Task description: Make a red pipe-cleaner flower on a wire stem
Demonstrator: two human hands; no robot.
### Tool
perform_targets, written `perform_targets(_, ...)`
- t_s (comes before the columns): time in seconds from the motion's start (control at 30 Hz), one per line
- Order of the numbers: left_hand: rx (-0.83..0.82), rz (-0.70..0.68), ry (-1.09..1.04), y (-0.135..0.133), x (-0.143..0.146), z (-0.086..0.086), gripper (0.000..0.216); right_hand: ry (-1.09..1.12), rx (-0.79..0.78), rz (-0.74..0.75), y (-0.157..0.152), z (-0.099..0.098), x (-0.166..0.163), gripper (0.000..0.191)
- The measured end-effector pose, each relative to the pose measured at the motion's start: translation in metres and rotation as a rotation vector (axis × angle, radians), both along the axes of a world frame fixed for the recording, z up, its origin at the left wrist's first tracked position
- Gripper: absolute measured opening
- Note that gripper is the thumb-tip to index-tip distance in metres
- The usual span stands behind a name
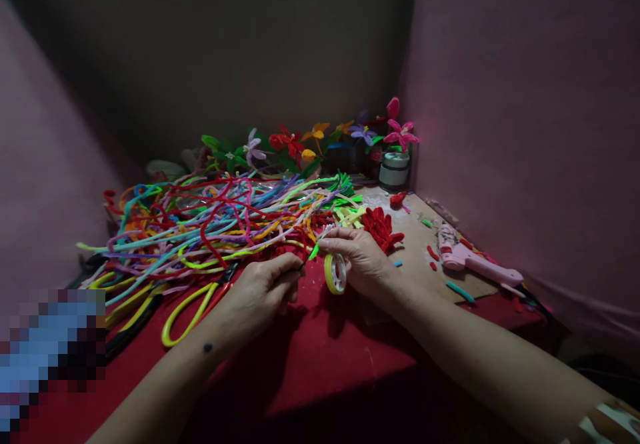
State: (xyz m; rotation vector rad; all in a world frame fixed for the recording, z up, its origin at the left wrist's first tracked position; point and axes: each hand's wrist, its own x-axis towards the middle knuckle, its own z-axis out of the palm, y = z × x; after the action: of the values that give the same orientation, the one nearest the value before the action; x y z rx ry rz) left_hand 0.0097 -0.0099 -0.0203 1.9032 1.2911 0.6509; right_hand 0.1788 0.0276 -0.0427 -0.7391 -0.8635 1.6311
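Observation:
My left hand is closed in a pinch above the red table. What lies between its fingertips is too small to make out. Facing it, my right hand is closed too, thumb and forefinger pressed together. A roll of yellow tape on a white spool hangs upright against its fingers. At its fingertips shows a short bright green strip, in the gap between both hands. Just behind the right hand are a bunch of red fuzzy loops and some pale yellow pieces.
A heap of colourful pipe cleaners spreads left and behind. Yellow-handled scissors lie by my left forearm. On a cardboard sheet at right rests a pink glue gun. Fuzzy flowers and a jar stand at the back.

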Motion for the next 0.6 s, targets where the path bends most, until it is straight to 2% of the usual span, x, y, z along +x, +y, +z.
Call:
perform_targets(0.17, -0.076, 0.015, -0.089, 0.004, 0.009, 0.011, 0.023, 0.008, 0.011, -0.018, -0.001, 0.0, 0.0, 0.016)
perform_targets(0.23, -0.058, 0.051, -0.19, 0.006, 0.016, 0.014, 0.029, 0.007, 0.011, -0.018, -0.001, -0.001, 0.0, 0.016)
perform_targets(0.3, -0.003, 0.067, -0.219, 0.007, 0.024, 0.014, 0.024, -0.005, 0.012, -0.007, -0.001, -0.003, 0.0, 0.016)
perform_targets(0.4, 0.183, 0.113, -0.075, 0.01, 0.031, 0.009, 0.012, -0.023, 0.024, 0.017, 0.0, -0.007, 0.0, 0.017)
perform_targets(0.53, 0.601, 0.116, 0.253, 0.011, 0.032, 0.0, 0.015, -0.003, 0.024, 0.006, 0.002, -0.01, -0.001, 0.02)
perform_targets(0.6, 0.736, 0.107, 0.436, 0.01, 0.032, -0.005, 0.02, 0.01, 0.003, -0.009, 0.002, -0.009, -0.002, 0.021)
